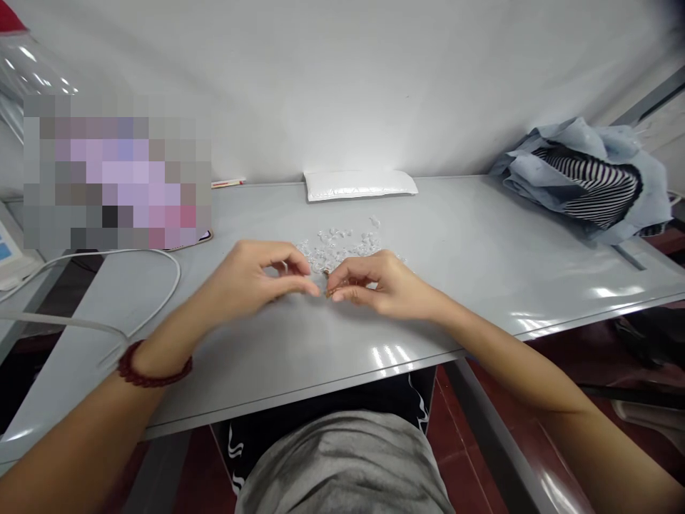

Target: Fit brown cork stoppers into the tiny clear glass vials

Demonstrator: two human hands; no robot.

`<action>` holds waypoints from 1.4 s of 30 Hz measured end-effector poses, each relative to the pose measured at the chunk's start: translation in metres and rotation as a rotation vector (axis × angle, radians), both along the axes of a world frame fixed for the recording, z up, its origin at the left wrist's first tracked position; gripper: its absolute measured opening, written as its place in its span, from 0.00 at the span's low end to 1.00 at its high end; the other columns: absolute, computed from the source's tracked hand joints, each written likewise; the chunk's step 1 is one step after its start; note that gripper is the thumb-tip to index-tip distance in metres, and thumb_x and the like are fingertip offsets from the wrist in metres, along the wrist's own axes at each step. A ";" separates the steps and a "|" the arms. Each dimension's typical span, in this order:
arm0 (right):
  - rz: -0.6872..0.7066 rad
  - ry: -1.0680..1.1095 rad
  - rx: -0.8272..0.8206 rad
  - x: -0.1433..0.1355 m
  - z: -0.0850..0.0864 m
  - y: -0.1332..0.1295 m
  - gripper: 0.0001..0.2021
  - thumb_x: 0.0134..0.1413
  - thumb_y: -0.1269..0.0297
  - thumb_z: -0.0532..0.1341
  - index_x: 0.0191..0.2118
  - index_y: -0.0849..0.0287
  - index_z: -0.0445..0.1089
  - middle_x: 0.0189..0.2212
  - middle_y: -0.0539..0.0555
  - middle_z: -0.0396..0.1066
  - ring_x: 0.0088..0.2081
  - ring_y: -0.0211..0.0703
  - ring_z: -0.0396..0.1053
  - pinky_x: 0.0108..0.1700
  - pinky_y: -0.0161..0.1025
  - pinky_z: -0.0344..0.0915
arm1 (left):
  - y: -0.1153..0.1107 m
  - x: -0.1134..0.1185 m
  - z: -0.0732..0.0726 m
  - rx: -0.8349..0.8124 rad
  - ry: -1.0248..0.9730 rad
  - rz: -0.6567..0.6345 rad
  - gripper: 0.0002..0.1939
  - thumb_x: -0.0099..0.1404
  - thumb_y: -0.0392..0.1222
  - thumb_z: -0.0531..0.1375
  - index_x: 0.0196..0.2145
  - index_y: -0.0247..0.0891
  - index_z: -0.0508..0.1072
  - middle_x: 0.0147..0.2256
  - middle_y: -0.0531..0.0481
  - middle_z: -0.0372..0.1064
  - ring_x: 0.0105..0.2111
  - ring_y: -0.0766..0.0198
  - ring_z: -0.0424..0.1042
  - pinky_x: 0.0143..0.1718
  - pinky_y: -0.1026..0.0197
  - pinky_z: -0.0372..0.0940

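Note:
Over the middle of the grey table (pixel 300 350), my two hands almost meet at the fingertips. My right hand (pixel 385 285) pinches a small brownish-gold piece (pixel 328 291) between thumb and fingers; its exact kind is too small to tell. Just left of it is my left hand (pixel 262 278), with thumb and index finger reaching toward the piece and a slight gap between their tips. I make out nothing held there. Behind the hands lies a loose scatter of small clear plastic-looking pieces (pixel 342 246), partly hidden by my fingers.
A white padded packet (pixel 361 185) lies against the back wall. To the right sits a bundle of light blue and striped cloth (pixel 589 178). A white cable (pixel 174 285) loops across the left side, near a blurred purple patch (pixel 128 175). A thin pen-like stick (pixel 227 183) lies behind.

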State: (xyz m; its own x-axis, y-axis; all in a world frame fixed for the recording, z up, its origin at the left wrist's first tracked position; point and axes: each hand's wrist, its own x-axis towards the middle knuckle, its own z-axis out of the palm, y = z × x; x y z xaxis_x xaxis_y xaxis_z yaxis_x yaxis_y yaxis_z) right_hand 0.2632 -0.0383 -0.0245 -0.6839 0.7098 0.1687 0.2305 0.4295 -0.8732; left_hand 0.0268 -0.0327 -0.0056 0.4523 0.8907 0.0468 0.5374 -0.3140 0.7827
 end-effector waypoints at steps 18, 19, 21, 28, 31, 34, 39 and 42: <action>-0.183 -0.336 0.388 0.028 0.002 0.028 0.07 0.60 0.73 0.57 0.37 0.61 0.73 0.32 0.52 0.73 0.31 0.37 0.66 0.34 0.36 0.61 | 0.016 -0.018 -0.003 -0.121 0.523 -0.037 0.10 0.60 0.46 0.56 0.27 0.41 0.74 0.21 0.56 0.74 0.19 0.65 0.70 0.24 0.64 0.62; -0.160 -0.376 0.353 0.030 0.005 0.028 0.07 0.60 0.73 0.57 0.38 0.61 0.73 0.33 0.52 0.74 0.31 0.37 0.66 0.34 0.36 0.61 | 0.016 -0.017 -0.003 -0.138 0.512 -0.036 0.10 0.60 0.45 0.56 0.27 0.41 0.74 0.21 0.56 0.74 0.19 0.65 0.69 0.23 0.64 0.62; -0.088 -0.447 0.294 0.035 0.011 0.028 0.06 0.59 0.71 0.59 0.39 0.61 0.73 0.35 0.53 0.75 0.32 0.38 0.67 0.34 0.36 0.61 | 0.015 -0.014 -0.004 -0.163 0.498 -0.021 0.07 0.58 0.43 0.56 0.26 0.40 0.73 0.21 0.56 0.74 0.18 0.66 0.69 0.22 0.65 0.62; 0.037 -0.601 0.267 0.034 0.014 0.025 0.11 0.57 0.72 0.59 0.45 0.60 0.74 0.42 0.56 0.73 0.37 0.41 0.69 0.36 0.37 0.62 | 0.010 -0.007 -0.005 -0.114 0.426 0.051 0.04 0.55 0.38 0.56 0.27 0.40 0.70 0.19 0.58 0.72 0.16 0.68 0.67 0.21 0.66 0.61; 0.053 -0.586 0.298 0.030 0.010 0.024 0.13 0.57 0.74 0.58 0.45 0.60 0.74 0.41 0.56 0.73 0.35 0.40 0.69 0.36 0.37 0.62 | 0.008 -0.005 -0.005 -0.087 0.349 0.082 0.07 0.57 0.39 0.55 0.33 0.40 0.72 0.19 0.59 0.72 0.16 0.67 0.67 0.22 0.65 0.62; 0.070 -0.574 0.301 0.027 0.007 0.023 0.13 0.56 0.73 0.59 0.45 0.60 0.75 0.40 0.56 0.73 0.33 0.40 0.68 0.35 0.38 0.61 | 0.006 -0.003 -0.005 -0.038 0.298 0.066 0.09 0.59 0.40 0.54 0.34 0.40 0.74 0.19 0.58 0.72 0.19 0.66 0.68 0.24 0.64 0.63; 0.080 -0.535 0.274 0.028 0.005 0.024 0.16 0.55 0.73 0.60 0.49 0.58 0.75 0.40 0.56 0.70 0.32 0.39 0.67 0.36 0.38 0.63 | 0.003 0.001 -0.006 0.045 0.270 0.055 0.10 0.60 0.42 0.55 0.33 0.40 0.76 0.28 0.55 0.76 0.26 0.65 0.71 0.28 0.64 0.64; 0.091 -0.502 0.269 0.029 0.003 0.026 0.15 0.55 0.73 0.61 0.48 0.59 0.76 0.39 0.55 0.68 0.30 0.37 0.66 0.36 0.37 0.64 | 0.002 0.003 -0.007 0.075 0.252 0.033 0.10 0.61 0.42 0.56 0.33 0.41 0.77 0.32 0.55 0.77 0.29 0.64 0.71 0.31 0.65 0.64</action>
